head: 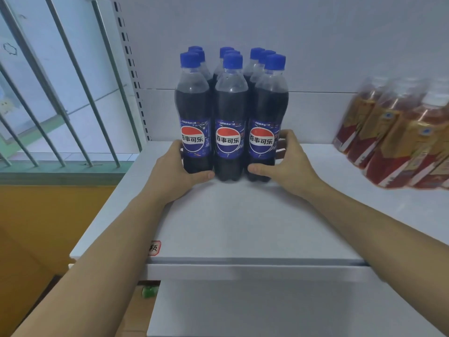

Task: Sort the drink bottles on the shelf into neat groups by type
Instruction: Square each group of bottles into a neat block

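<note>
Several dark cola bottles (230,113) with blue caps and blue labels stand upright in a tight block of three rows on the white shelf (243,220), near its back wall. My left hand (177,171) cups the base of the front-left bottle, thumb across its front. My right hand (284,161) wraps the base of the front-right bottle, fingers along its right side. Both hands press the block from either side. At the right, several red-and-gold tea bottles (393,139) with white caps stand grouped, blurred and partly cut off by the frame edge.
The shelf's left upright with slots (132,76) rises at the back left. Beyond it are window bars (73,81) and an orange wall below. A small red-framed label (154,247) sticks on the shelf's front edge. A lower white shelf (267,307) shows beneath, with a green cap (149,291).
</note>
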A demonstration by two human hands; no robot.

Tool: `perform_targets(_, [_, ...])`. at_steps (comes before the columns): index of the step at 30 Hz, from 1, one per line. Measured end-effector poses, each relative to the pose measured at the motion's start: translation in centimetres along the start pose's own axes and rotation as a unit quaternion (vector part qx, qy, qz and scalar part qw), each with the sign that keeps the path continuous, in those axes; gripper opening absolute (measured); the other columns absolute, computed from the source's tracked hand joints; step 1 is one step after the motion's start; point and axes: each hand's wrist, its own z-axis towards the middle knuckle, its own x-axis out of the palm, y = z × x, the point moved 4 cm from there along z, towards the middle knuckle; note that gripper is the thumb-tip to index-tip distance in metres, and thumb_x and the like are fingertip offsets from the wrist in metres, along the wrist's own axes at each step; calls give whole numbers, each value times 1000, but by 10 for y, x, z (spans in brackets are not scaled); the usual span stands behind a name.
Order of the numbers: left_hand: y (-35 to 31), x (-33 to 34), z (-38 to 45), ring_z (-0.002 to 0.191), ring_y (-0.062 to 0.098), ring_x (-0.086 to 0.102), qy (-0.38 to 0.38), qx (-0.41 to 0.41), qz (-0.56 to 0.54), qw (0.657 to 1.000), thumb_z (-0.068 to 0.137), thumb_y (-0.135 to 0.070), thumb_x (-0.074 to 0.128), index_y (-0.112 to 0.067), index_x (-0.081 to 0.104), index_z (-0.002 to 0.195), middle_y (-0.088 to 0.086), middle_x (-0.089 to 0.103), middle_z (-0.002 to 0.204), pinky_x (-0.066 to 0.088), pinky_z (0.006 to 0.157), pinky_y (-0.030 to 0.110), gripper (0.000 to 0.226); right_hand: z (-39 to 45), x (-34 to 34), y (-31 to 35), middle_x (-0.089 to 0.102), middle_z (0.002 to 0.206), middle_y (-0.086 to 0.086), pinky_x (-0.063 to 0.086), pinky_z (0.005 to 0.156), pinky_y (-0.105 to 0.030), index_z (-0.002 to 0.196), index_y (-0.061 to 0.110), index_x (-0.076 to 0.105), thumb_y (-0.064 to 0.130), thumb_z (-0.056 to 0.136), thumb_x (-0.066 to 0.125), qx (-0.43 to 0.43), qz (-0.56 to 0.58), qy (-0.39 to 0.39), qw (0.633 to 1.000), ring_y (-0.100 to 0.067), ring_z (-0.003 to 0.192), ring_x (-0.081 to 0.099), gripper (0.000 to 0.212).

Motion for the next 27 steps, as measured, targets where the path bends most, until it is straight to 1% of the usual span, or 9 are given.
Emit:
perform_targets(2, [3,-1,1,91,12,62,-4,-3,8,1000,66,-48,91,-26,46,139,-11,59,124,44,75,21,88,0,-2,-5,60,119,18,57,75,-20,128,32,44,41,66,93,-8,22,7,1000,-3,101,64,80])
perform_targets(4, [5,-2,1,83,1,60,-9,-6,15,1000,66,-48,91,-26,48,138,-13,58,120,42,68,17,87,-1,-3,-9,62,125,10,61,85,-36,133,26,46,31,71,92,-9,50,19,999,-11,108,65,78])
perform_targets(7, [6,-2,1,73,-4,61,-13,-5,17,1000,66,-48,91,-26,51,134,-14,60,118,43,64,17,82,-3,-3,-11,63,126,9,59,89,-42,134,26,47,28,70,93,-12,76,16,997,-13,108,66,78])
perform_targets(10, [5,-4,0,66,-6,61,-17,-9,18,1000,65,-48,91,-26,54,130,-14,62,116,43,61,18,78,-5,-3,-10,61,127,17,58,91,-40,133,29,48,33,69,91,-19,76,10,997,-11,108,66,77])
perform_targets(14, [1,-7,-2,65,-9,61,-12,-5,19,1000,67,-45,91,-27,56,130,-11,65,119,42,58,14,75,-8,-3,-4,62,123,22,55,92,-31,132,29,48,28,75,89,-33,49,-3,998,-1,108,62,70])
perform_targets(19, [-4,-9,-4,65,-8,60,-6,-7,15,1000,66,-46,91,-30,55,131,-11,65,120,43,61,16,75,-8,-1,-4,61,120,25,52,82,-16,128,35,47,28,76,89,-29,43,1,999,7,104,60,68])
perform_targets(22, [-4,-9,-4,68,-9,61,2,-12,22,1000,67,-48,90,-31,53,133,-13,62,119,43,57,10,78,-7,-1,-6,62,121,24,49,79,-8,129,35,47,30,75,89,-29,47,0,998,7,104,60,69])
perform_targets(25, [-8,-11,-4,72,-6,64,20,-33,19,999,64,-52,89,-32,52,131,-13,62,119,46,61,11,79,-9,-2,-6,62,124,20,50,80,-8,131,33,47,29,75,89,-21,51,2,998,6,105,60,71])
perform_targets(27, [-13,-19,-6,80,0,67,44,-45,19,998,59,-55,90,-33,49,135,-12,61,121,56,73,23,88,-12,-3,-2,62,124,17,55,83,-17,131,35,46,30,72,90,-11,60,7,998,3,106,61,74])
